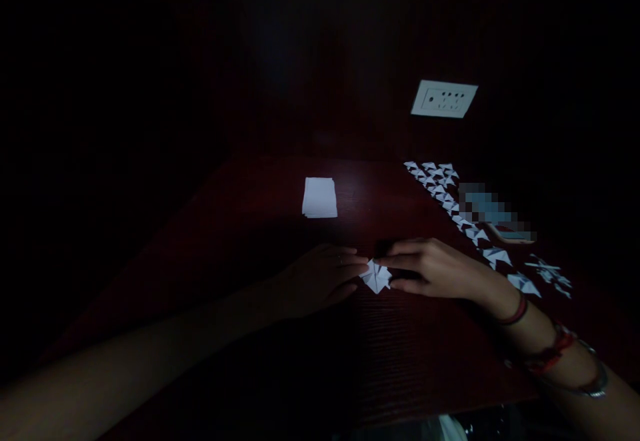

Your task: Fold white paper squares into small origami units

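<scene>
A small folded white paper piece (376,276) lies on the dark red-brown table (390,354). My left hand (320,279) rests on the table at its left side, fingers pressed together against the paper's edge. My right hand (431,269) comes in from the right and its fingertips pinch the same paper. Red bands and a metal bangle (560,357) circle my right wrist. The scene is very dark.
A stack of white square sheets (319,197) lies farther back in the middle. A long row of several folded white paper units (450,197) runs along the table's right side. A white socket plate (444,99) sits on the wall behind. A blurred patch (493,213) covers something at right.
</scene>
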`<state>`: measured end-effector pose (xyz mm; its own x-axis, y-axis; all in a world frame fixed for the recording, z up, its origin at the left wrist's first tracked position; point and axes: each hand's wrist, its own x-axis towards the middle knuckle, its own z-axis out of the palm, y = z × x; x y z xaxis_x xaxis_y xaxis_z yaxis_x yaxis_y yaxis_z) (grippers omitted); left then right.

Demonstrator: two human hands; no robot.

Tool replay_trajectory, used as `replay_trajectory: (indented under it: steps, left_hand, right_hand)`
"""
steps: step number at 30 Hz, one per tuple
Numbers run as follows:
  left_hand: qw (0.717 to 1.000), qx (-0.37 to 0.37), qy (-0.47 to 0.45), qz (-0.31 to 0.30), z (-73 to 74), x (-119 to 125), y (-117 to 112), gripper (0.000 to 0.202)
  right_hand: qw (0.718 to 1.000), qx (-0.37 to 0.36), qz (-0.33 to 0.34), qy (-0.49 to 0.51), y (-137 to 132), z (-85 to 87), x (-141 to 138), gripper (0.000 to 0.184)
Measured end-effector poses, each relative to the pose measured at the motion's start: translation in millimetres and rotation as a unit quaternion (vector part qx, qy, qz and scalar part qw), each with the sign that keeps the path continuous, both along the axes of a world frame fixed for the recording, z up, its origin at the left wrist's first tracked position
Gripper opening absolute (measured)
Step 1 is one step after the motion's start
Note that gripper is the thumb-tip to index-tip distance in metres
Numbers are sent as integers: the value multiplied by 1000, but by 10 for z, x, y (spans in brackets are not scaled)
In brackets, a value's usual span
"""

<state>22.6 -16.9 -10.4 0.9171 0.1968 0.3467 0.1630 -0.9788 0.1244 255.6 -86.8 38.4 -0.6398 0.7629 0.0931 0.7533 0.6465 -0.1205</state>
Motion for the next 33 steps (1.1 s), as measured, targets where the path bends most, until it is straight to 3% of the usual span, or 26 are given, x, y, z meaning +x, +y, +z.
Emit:
replay_trajectory:
  steps: [5, 15, 18, 21, 24, 26, 29, 31, 33]
  left_hand:
    - [998, 63, -24, 4, -42, 7, 30, 30]
    - [986, 163, -40, -6, 7, 2, 15, 34]
    - [987, 146, -66, 32, 19, 8, -2, 29]
    - [988, 83, -109, 71, 48, 11, -22, 25]
    - [986, 3, -131, 106, 98, 10, -50, 27]
    - [979, -50, -136, 144, 129, 10, -66, 32]
    - [970, -64, -113, 206, 144, 16, -76, 41]
    - [973, -22, -81, 215, 129, 23, -78, 42]
    - [983, 17, -47, 175, 104, 32, -80, 32]
  right_hand:
    - [1000, 8, 27, -9, 3, -26, -73, 35]
    - [999, 4, 41, 22, -10, -21, -67, 43]
    - [999, 23, 27, 40, -17, -26, -92, 38]
    - [993, 30, -3, 116, -15, -59, -154, 30]
    - [966, -21, -66, 250, 15, -126, -235, 28]
    - [928, -88, -126, 339, 46, -176, -277, 34]
    - [889, -176, -183, 382, 80, -228, -297, 47]
    - [890, -196, -199, 359, 82, -235, -281, 50]
    - [911, -194, -196, 308, 70, -218, -250, 47]
